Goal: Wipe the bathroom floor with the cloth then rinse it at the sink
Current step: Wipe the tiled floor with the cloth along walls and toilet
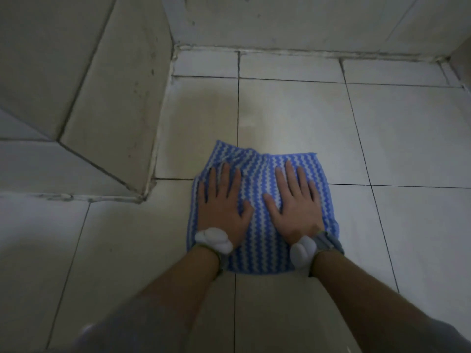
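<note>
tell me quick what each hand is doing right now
Left hand: open, flat, pressing down on the blue striped cloth.
Right hand: open, flat, pressing on the same cloth.

One head-worn wide view looks steeply down and forward from close above the floor (293, 118), both forearms reaching in from the bottom edge, tiled walls (293, 19) bending along the top.

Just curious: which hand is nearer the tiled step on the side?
Left. The left hand presses the cloth on the side nearer the tiled step; the right hand lies farther away.
</note>
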The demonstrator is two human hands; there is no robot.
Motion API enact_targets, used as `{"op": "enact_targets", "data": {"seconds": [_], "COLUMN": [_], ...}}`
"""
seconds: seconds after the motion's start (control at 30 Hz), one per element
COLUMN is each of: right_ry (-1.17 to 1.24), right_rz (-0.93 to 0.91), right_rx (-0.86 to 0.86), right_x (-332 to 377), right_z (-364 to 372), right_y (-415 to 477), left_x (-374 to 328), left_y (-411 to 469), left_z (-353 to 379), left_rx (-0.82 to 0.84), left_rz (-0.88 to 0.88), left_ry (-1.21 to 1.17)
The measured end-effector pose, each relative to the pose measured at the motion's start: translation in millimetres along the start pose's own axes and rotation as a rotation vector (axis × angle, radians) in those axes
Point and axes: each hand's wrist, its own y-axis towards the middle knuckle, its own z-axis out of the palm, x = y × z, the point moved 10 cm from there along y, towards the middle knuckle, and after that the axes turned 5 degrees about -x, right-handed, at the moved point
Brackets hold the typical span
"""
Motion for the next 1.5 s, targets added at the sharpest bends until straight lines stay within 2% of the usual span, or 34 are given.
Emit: {"op": "enact_targets", "data": {"seconds": [0.1,0.3,0.47,0.77,1.03,1.13,1.23,1.37,1.5], "right_ry": [0.013,0.040,0.039,0.018,0.093,0.096,0.093,0.100,0.067], "right_rz": [0.029,0.075,0.058,-0.008,-0.038,-0.097,-0.102,-0.055,-0.187], "right_rx": [0.016,0.079,0.089,0.115,-0.041,0.002,0.066,0.063,0.171], "right_x": [6.9,19.3,25.1,33.9,43.3,60.3,84.6,108.9,126.4], "right_z": [7.8,28.3,31.9,37.4,19.7,22.3,26.2,28.1,36.6], "right_y": [36.3,111.4,148.2,208.3,178.4,149.6,109.4,47.6,10.2], "left_x": [11.6,35.0,41.6,50.1,37.5,42.0,53.3,56.3,68.1], "left_y": [46.8,126.6,160.6,210.2,191.2,161.3,114.2,55.3,-17.9], "left_z": [0.0,0.2,-0.7,3.8,-19.5,-15.8,-15.3,-16.2,-25.1], "left_rx": [0.055,0.048,0.026,0.032,-0.077,-0.011,0.057,0.055,0.021], "left_rz": [0.033,0.014,-0.054,-0.068,0.064,0.043,-0.024,-0.053,-0.164], "left_ry": [0.004,0.044,0.087,0.101,-0.003,-0.050,0.010,0.050,0.053]}}
